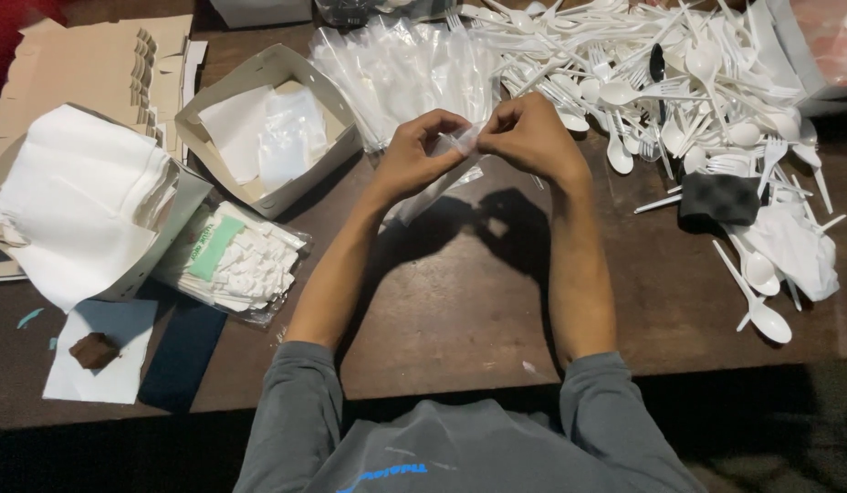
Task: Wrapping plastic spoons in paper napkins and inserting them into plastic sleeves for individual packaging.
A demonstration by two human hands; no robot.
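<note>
Clear sleeve [460,146] (both hands pinching)

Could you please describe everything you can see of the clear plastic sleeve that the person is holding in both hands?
The clear plastic sleeve is a thin, see-through, glossy film, long and narrow. Its upper end is pinched between the left hand and the right hand, fingertips meeting over it. The rest hangs down and leftward toward the brown table, partly hidden behind the left wrist. Whether anything is inside cannot be told.
</note>
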